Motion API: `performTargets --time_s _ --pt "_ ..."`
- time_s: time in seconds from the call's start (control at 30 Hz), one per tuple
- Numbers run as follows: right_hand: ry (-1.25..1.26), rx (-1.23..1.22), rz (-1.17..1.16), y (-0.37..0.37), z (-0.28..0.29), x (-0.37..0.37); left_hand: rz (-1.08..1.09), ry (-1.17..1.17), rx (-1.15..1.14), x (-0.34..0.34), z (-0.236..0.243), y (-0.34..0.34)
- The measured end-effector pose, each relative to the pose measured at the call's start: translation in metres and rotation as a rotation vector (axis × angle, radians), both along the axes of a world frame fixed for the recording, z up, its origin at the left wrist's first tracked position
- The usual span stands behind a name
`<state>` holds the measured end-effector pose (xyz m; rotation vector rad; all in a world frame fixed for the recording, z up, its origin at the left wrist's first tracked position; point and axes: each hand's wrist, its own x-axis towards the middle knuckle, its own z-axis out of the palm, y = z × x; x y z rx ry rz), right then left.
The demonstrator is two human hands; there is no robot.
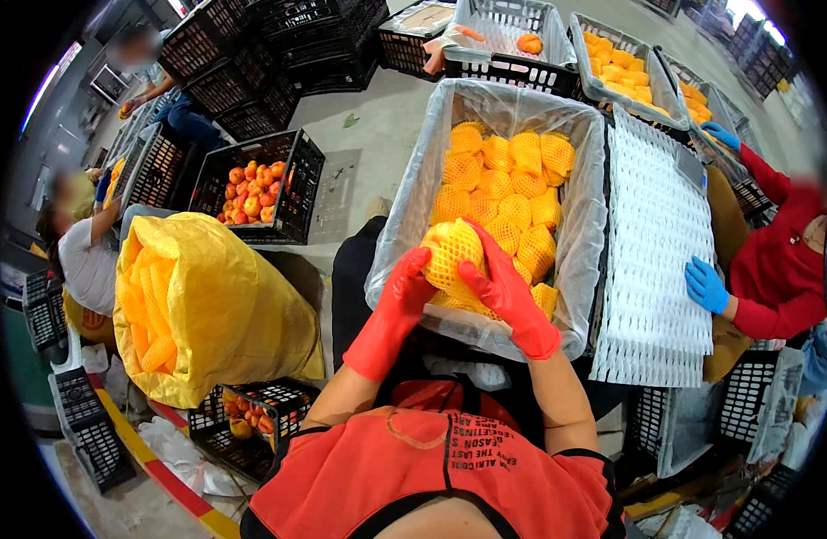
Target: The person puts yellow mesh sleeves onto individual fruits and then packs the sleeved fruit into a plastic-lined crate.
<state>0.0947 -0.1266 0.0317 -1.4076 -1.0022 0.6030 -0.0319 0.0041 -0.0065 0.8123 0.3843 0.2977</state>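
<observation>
My left hand (404, 286) and my right hand (510, 292), both in red rubber gloves, are closed around a peach in a yellow foam net (453, 250). They hold it from both sides over the near part of a crate lined with clear plastic (397, 229). Several netted fruits (514, 212) sit in rows inside that crate. What the net covers is mostly hidden, so I take the fruit's kind from the loose peaches nearby.
To the left stand a yellow sack of foam nets (243, 310) and a black crate of bare peaches (252, 193). White foam sheets (656, 242) lie at the right, beside a co-worker's blue-gloved hand (706, 285). More lined crates (624, 76) and stacked black crates (319, 45) stand beyond.
</observation>
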Motion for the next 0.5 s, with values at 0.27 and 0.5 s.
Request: performTargets --time_s 0.27,0.5 --pt "-0.014 -0.015 0.038 -0.004 -0.015 0.003 -0.298 0.305 0.705 -0.008 -0.006 0.005" --pt "0.307 0.008 -0.017 -0.013 -0.006 0.018 -0.181 0.100 0.342 -0.005 0.011 0.001"
